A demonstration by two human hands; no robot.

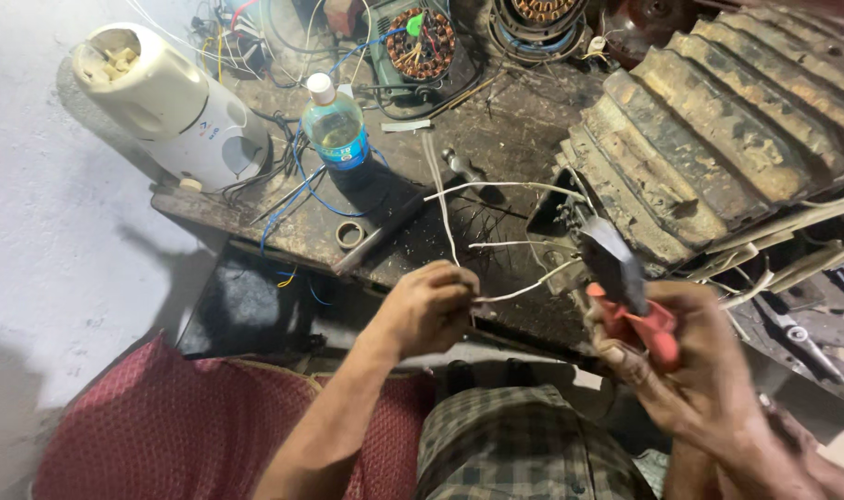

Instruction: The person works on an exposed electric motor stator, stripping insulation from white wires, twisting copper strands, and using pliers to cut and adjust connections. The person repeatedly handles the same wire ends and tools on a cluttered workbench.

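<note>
My left hand (431, 306) pinches a thin white wire (524, 289) that runs to the right toward a big rusty ribbed motor housing (718, 130). My right hand (690, 370) grips pliers (616, 268) with red-orange handles, their dark jaws pointing up and left, close to the wire's far end by the motor's terminal box (556, 218). Other white wires (496, 188) arc from the motor over the workbench (496, 148).
On the dirty bench stand a plastic bottle (334, 125) with a white cap, a cream mixer body (167, 102) on its side, a tape roll (350, 234), and copper-wound stators (422, 42) at the back. A red cushion (190, 426) lies at lower left.
</note>
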